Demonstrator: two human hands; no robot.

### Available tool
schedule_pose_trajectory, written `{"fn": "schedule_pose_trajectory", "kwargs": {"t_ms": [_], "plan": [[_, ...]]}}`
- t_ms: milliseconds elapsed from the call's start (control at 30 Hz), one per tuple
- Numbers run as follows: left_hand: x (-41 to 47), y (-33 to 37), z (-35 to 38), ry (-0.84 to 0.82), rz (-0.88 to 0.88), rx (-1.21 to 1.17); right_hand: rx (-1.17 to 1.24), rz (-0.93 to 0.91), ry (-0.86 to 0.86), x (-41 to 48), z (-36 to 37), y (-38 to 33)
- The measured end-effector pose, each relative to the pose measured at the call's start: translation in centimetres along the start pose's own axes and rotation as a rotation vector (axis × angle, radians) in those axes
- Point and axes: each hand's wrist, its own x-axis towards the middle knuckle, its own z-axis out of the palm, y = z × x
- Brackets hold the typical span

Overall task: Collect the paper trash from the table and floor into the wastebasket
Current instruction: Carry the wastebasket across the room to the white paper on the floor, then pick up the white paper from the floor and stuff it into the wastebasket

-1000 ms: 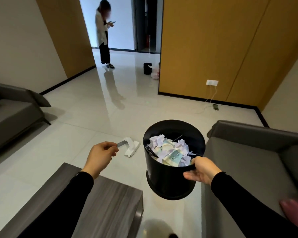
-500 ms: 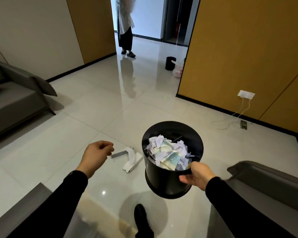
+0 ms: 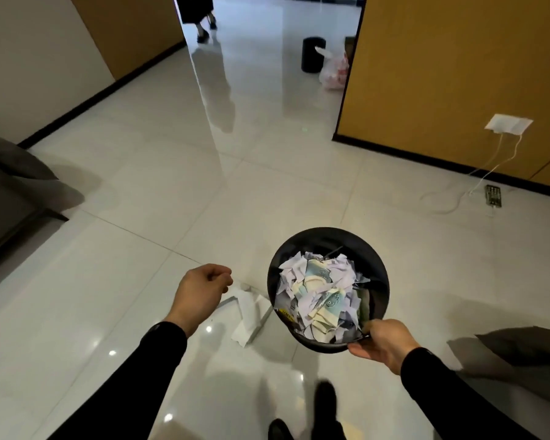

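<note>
Black wastebasket (image 3: 328, 234) rim pinched by right hand (image 3: 384, 343) — left hand (image 3: 199, 292) curled.

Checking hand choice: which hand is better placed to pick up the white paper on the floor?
Left. The left hand holds nothing and hovers over the paper; the right hand grips the wastebasket.

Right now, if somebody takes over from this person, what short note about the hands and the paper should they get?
Left hand: fingers curled, nothing seen in it, above the white folded paper on the glossy tiled floor.
Right hand: grips the rim of the round black wastebasket, held up.
Done: torn paper scraps fill the wastebasket.
Left: put that paper in; the table is out of view.
</note>
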Motion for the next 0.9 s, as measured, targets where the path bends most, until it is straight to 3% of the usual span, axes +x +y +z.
{"fn": "schedule_pose_trajectory", "kwargs": {"t_ms": [200,500,700,900], "plan": [[11.7,-3.2,7.6,-0.065,-0.083,0.079,-0.046,0.164,0.005,13.5,2.0,-1.7],[28.5,-19.5,20.9,-0.138,-0.296,0.214,0.009,0.357,0.045,38.5,5.2,4.9],[35.8,-27.4,25.6,-0.174,-0.322,0.238,0.029,0.383,0.078,46.6,7.2,8.7],[38.2,-32.2,26.3,-0.251,-0.351,0.285,0.077,0.304,0.098,46.7,8.4,12.6]]}}
